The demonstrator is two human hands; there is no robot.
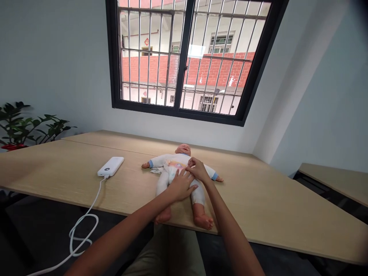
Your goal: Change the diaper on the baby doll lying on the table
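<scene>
A baby doll [183, 148] lies on its back on the table, head toward the window and bare feet toward me. It wears a white outfit with blue cuffs, and a white diaper [172, 175] with a coloured print at the waist covers its hips. My left hand [182, 186] rests over the front of the diaper, its fingers spread. At the waist on the right side, my right hand [199, 170] is bent with thumb and fingers pinched together at the diaper's edge. The exact bit between those fingertips is hidden. A loose white flap [156, 170] sticks out at the doll's left-hand side in view.
Left of the doll, a white power bank [111, 166] lies on the wooden table [258, 199]. Its white cable [96, 199] hangs over the front edge in loops. A potted plant [27, 124] stands at far left; a barred window [184, 57] is behind.
</scene>
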